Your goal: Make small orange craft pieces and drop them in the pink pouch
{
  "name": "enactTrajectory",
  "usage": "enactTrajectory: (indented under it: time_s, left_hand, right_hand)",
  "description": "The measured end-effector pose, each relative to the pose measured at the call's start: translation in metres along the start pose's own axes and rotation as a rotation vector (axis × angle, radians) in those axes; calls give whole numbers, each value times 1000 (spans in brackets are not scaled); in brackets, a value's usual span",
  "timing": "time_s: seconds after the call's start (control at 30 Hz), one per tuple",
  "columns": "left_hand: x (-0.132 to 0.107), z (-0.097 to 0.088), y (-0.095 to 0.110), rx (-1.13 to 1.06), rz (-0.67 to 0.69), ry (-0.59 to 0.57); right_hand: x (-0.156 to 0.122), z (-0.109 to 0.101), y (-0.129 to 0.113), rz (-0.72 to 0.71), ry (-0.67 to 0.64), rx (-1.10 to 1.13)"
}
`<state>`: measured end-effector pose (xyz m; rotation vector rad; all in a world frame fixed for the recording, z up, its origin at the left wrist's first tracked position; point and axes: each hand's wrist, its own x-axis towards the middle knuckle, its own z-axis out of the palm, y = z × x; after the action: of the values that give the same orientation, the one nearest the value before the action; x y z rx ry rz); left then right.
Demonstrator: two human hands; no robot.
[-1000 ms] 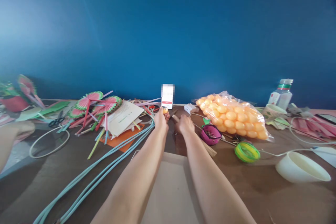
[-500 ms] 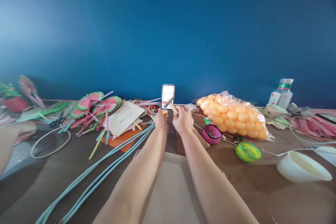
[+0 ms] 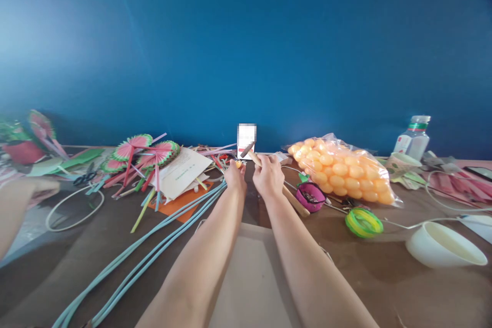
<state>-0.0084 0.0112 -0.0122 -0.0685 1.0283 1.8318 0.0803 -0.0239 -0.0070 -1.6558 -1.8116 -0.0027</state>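
Observation:
My right hand [image 3: 269, 175] is closed around the wooden handle of a hammer [image 3: 301, 206]; its dark head [image 3: 248, 150] points up and to the left, in front of the propped phone [image 3: 246, 136]. The handle's end comes out below my wrist on the right. Close beside it, my left hand [image 3: 235, 174] is pinched on a small orange-yellow piece [image 3: 239, 164], mostly hidden by the fingers. Light-blue cords [image 3: 154, 233] run from beside my left wrist down to the lower left.
To the right lie a bag of orange balls [image 3: 342, 169], a purple pouch [image 3: 310, 196], a yellow-green ring roll [image 3: 363, 222] and a white cup [image 3: 444, 246]. Paper fans [image 3: 132, 147], papers [image 3: 182, 173] and scissors [image 3: 85, 175] crowd the left. Another person's hand [image 3: 40, 189] is at far left.
The hammer head has shifted slightly in front of the phone. At far left, the other person's hand has moved slightly right. My arms stay nearly where they were.

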Motion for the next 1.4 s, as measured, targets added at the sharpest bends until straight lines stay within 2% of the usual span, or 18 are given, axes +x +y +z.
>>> enactTrajectory:
  time_s: [0.13, 0.63, 1.4]
  left_hand:
    - [1, 0, 0, -6, 7, 7]
    - [-3, 1, 1, 10, 11, -11]
    - [-2, 1, -2, 19, 60, -46]
  right_hand:
    - [0, 0, 1, -16, -38, 0]
    - [0, 1, 2, 15, -54, 15]
    - [0, 3, 4, 32, -1, 36]
